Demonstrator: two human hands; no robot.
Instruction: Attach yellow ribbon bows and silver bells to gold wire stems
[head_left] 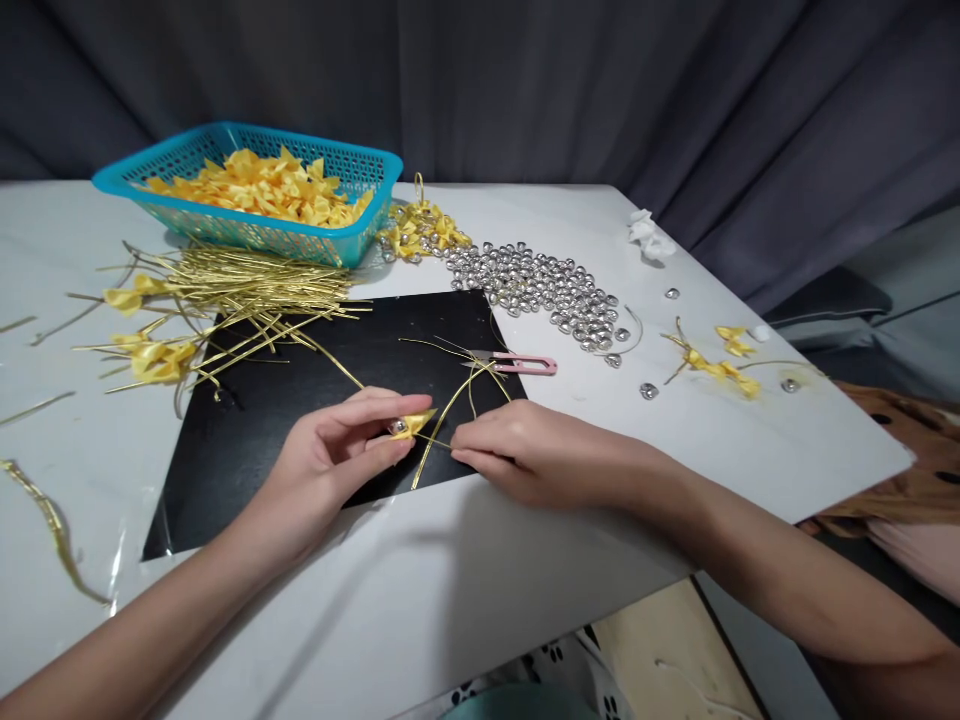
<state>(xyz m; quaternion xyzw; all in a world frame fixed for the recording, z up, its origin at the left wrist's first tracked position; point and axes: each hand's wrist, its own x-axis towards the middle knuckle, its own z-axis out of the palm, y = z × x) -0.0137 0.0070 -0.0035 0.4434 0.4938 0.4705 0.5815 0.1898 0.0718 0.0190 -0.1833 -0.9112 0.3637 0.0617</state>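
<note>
Between the thumb and fingers of my left hand is a small yellow ribbon bow with a silver bead at its side. My right hand is closed in a pinch on a thin gold wire that runs out from the bow. Both hands hover over the front of a black mat. Longer gold wires curve across the mat between the hands. Just beyond my right hand lie pink thread snips, their blades pointing left. My right fingertips are partly hidden.
A blue basket of yellow bows stands at the back left. In front of it lies a heap of gold wires. Silver beads spread behind the mat. Finished-looking bow pieces and crumpled white tissue lie right.
</note>
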